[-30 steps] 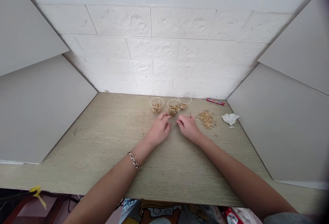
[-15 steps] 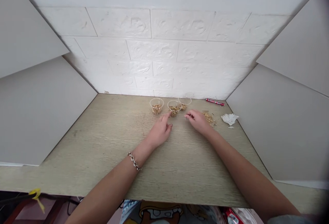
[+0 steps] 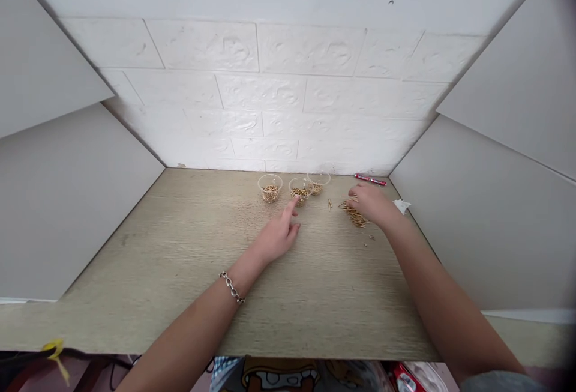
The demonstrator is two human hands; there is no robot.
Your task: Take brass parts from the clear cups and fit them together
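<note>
My left hand [image 3: 276,237] rests on the table with its index finger stretched out. That fingertip is at the front of the middle clear plastic cup [image 3: 300,191], which holds small gold-coloured metal pieces. Nothing shows in this hand. My right hand [image 3: 372,203] reaches over a pile of thin gold-coloured metal pins [image 3: 356,218], thumb and fingers apart at the pile's far left side. Part of the pile is hidden under the hand. Two loose pins [image 3: 330,205] lie between the pile and the cups.
A left clear cup [image 3: 270,190] and a back right clear cup [image 3: 317,185] also contain gold pieces. Brown specks [image 3: 247,215] cover the table left of centre. A red pen-like stick [image 3: 370,179] lies near the wall. White crumpled paper [image 3: 401,206] is partly behind my right wrist.
My right hand has moved right, from beside the cups to the pin pile, and its fingers have parted. Two pins now show where it was. My left hand stays by the middle cup.
</note>
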